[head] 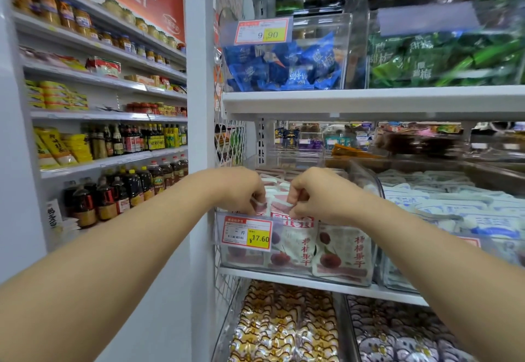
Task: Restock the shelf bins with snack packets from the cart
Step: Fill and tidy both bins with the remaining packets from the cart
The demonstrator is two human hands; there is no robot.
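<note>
White snack packets with red fruit pictures stand upright in the clear plastic shelf bin just under the fingers, and the left hand and the right hand each pinch packet tops with curled fingers, probably to straighten the row.

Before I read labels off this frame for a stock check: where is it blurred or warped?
Head view: green packets top right are motion-blurred; 17.60 price tag, left hand and right hand pinching plum packets are sharp; wide-angle bows the shelf edge.
</note>
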